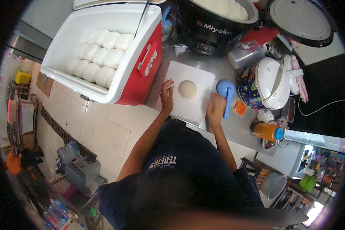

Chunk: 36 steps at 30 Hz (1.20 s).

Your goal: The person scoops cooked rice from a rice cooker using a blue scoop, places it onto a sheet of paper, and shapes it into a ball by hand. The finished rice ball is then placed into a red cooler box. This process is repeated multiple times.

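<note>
A stack of white paper sheets lies on the metal table in front of me. On it sits a round, pale mound that looks like cooked rice. My left hand is at the sheets' left edge, fingers extended, holding nothing that I can see. At the right edge is my right hand, slightly blurred, fingers bent. Whether it pinches the paper is unclear. Just beside it lies a blue plastic scoop, its handle pointing towards me and partly behind the hand.
Left stands an open red-and-white cooler box with several white wrapped bundles. Behind the paper is a black Miyako rice cooker full of rice. A patterned lidded container, an orange packet and an orange bottle stand right.
</note>
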Tool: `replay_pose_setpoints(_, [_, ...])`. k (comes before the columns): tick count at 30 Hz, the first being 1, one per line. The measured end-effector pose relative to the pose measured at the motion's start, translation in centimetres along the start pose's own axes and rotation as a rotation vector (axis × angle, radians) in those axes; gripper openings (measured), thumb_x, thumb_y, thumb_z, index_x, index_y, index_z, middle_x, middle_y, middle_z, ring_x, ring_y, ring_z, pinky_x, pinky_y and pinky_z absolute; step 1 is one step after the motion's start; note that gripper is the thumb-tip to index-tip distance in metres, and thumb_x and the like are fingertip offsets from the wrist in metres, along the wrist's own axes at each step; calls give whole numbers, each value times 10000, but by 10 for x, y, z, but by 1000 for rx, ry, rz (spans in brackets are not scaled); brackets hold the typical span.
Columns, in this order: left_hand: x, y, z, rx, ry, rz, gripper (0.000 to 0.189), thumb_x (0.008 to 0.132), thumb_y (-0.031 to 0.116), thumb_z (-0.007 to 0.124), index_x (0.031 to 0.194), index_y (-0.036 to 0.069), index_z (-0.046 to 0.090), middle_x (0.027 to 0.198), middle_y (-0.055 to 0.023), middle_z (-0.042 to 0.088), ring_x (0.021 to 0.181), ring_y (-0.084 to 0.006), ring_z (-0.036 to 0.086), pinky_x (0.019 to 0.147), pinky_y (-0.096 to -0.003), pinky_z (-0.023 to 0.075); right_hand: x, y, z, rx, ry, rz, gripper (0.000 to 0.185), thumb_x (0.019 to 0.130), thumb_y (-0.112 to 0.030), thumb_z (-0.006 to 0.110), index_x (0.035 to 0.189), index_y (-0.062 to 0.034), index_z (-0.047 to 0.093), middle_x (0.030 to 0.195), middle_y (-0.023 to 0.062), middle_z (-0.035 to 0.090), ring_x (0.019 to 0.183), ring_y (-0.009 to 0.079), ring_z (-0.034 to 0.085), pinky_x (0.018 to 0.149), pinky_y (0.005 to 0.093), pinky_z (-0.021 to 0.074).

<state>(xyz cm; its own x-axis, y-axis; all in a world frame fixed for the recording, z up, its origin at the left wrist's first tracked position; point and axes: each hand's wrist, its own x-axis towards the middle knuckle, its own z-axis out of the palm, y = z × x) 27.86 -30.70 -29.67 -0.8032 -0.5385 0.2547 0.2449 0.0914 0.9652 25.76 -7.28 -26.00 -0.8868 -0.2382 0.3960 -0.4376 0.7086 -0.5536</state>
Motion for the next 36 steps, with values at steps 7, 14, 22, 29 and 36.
replay_pose_setpoints(7, [-5, -32, 21, -43, 51, -13, 341, 991, 143, 438, 1296, -2, 393, 1310, -171, 439, 1235, -278, 442, 1055, -407, 370, -21, -43, 28, 266, -405, -56, 394, 751, -155, 753, 1117, -74, 632, 1118, 133, 559, 1093, 315, 514, 934, 405, 432])
replay_pose_setpoints(14, [2, -38, 32, -66, 156, -13, 326, 1002, 170, 411, 1277, -5, 398, 1302, -174, 415, 1230, -282, 431, 1085, -414, 332, -25, -45, 49, 128, -532, -121, 399, 792, -272, 709, 1136, -102, 600, 1124, 117, 569, 1106, 305, 507, 916, 422, 389])
replay_pose_setpoints(22, [3, -29, 0, 17, -66, -4, 290, 988, 115, 421, 1244, -21, 437, 1254, -172, 481, 1167, -280, 487, 1048, -403, 375, -21, -54, 55, 60, -663, -117, 454, 799, -290, 693, 1214, -146, 577, 1123, 99, 544, 1071, 269, 502, 856, 424, 376])
replay_pose_setpoints(29, [4, -23, 9, -49, -58, -42, 264, 979, 89, 427, 1215, -18, 474, 1189, -169, 534, 1127, -267, 517, 997, -367, 408, -19, -69, 61, 27, -684, -150, 553, 765, -320, 720, 1261, -142, 553, 1123, 119, 525, 1067, 278, 494, 839, 418, 374])
replay_pose_setpoints(36, [5, -36, 18, -31, 41, -48, 222, 972, 94, 453, 1156, -18, 507, 1148, -157, 555, 1078, -252, 546, 956, -361, 430, -29, -62, 70, 120, -573, -130, 243, 805, -155, 648, 1030, -76, 601, 1036, 107, 558, 1011, 303, 526, 811, 433, 382])
